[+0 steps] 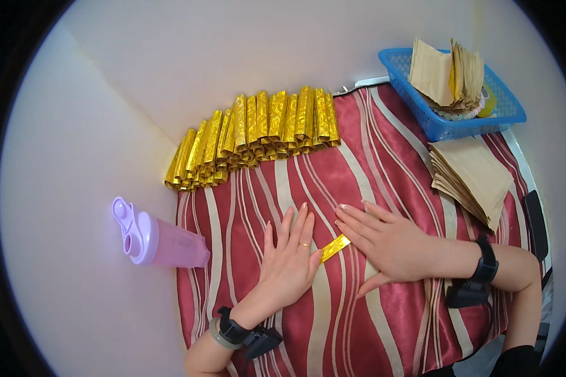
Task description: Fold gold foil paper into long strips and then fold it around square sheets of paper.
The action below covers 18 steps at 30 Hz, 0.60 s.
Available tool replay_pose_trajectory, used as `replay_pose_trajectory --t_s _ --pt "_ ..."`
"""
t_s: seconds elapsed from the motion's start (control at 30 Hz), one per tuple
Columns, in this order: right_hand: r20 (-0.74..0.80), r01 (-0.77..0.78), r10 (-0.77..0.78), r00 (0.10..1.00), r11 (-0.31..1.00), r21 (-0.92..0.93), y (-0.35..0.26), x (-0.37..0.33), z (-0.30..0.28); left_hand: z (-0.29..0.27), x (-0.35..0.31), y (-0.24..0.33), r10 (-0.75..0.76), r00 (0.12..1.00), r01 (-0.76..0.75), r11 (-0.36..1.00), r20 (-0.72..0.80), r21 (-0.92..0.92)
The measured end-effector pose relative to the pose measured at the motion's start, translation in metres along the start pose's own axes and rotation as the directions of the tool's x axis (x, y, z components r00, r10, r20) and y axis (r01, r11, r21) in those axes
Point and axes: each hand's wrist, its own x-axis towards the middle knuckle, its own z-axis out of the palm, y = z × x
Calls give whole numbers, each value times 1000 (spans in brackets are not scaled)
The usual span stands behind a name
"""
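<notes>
A narrow gold foil strip (335, 249) lies on the striped cloth in the middle, slanting up to the right. My left hand (289, 261) rests flat with fingers stretched away from me, its thumb at the strip's left end. Over the strip's right end lies my right hand (393, 245), palm down, its fingers extended to the left and thumb spread toward me. Both ends of the strip are partly hidden by the hands. Neither hand grips anything. Beyond them a long pile of gold foil tubes (251, 135) is stacked against the wall.
A red cloth with pale wavy stripes (283, 339) covers the table. At left stands a purple shaker bottle (170, 242). A blue basket (456, 129) holding brown papers is at the far right, with a brown paper stack (475, 173) and a dark phone-like slab (534, 223) nearer.
</notes>
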Motion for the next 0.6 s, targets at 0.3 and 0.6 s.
replay_pose_trajectory --t_s 0.3,0.6 --pt "-157 76 -41 987 971 225 -26 14 24 4 1 2 -21 1000 21 1000 -4 11" --pt "-77 30 -21 997 993 117 -25 0 15 0 6 2 -30 1000 30 1000 5 0"
